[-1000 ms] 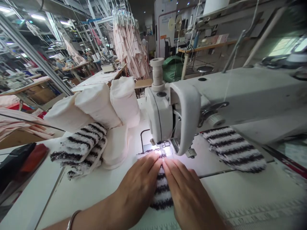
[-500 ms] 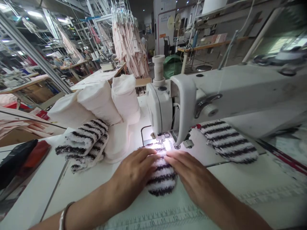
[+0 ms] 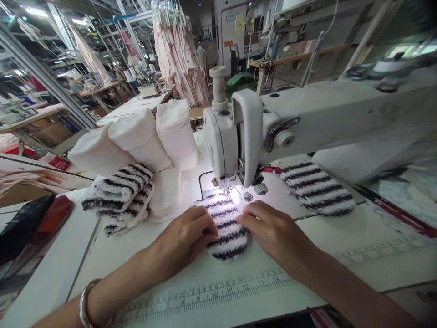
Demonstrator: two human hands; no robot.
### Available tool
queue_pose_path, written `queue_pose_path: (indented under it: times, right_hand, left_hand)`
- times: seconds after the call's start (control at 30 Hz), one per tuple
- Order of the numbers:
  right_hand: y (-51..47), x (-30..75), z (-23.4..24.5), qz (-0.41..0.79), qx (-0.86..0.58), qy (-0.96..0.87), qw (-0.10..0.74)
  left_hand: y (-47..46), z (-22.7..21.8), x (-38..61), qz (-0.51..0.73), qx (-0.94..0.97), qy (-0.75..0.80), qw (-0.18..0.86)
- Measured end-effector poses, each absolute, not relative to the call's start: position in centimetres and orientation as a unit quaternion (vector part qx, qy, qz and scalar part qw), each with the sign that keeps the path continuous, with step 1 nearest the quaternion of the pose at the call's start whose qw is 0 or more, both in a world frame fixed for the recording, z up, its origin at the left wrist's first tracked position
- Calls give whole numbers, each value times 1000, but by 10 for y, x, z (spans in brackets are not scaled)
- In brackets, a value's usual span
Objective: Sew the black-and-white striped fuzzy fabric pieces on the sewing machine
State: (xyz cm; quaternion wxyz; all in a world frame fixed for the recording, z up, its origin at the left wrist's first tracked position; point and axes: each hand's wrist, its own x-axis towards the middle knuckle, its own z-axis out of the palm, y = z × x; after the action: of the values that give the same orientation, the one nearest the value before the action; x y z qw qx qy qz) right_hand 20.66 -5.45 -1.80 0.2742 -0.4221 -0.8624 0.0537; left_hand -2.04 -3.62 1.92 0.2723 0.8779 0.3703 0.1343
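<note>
A black-and-white striped plush fabric piece (image 3: pixel 228 230) with a rounded near end lies beneath the needle area of a white sewing machine (image 3: pixel 221 141), lit by its lamp. My left hand (image 3: pixel 187 231) has its fingers curled and pinched at the left edge of the piece. On the opposite edge, my right hand (image 3: pixel 273 230) pinches the fabric between thumb and fingers. The far end of the piece reaches the presser foot (image 3: pixel 227 190).
Folded striped pieces (image 3: pixel 124 193) and a pale oval piece (image 3: pixel 166 193) lie left. Behind stand white fabric bundles (image 3: pixel 139 139). Another striped piece (image 3: pixel 319 187) and red-handled scissors (image 3: pixel 403 217) lie right. A printed ruler (image 3: pixel 215 296) runs along the front.
Both hands have gone from flatter fingers on the fabric to pinching its edges, slightly farther apart. More of the striped piece shows between them. The camera view has shifted a little.
</note>
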Motion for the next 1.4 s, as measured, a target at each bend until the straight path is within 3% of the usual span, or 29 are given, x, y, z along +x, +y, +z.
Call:
queue_pose_path:
  times: [0.2, 0.3, 0.53, 1.03, 1.4]
  right_hand:
    - [-70, 209, -19, 45, -425, -855, 294]
    - [-96, 201, -20, -17, -437, -838, 326]
    - [-141, 171, -44, -126, -517, -805, 263]
    - [-113, 167, -46, -109, -525, -795, 284]
    - [-77, 173, -30, -117, -501, -818, 256]
  left_hand:
    - [-34, 17, -21, 130, 895, 350, 243]
    - [-37, 21, -19, 161, 907, 323, 216]
    - [-43, 26, -13, 128, 950, 213, 188]
    - [-15, 23, -17, 104, 950, 203, 212]
    - [4, 20, -21, 153, 950, 229, 146]
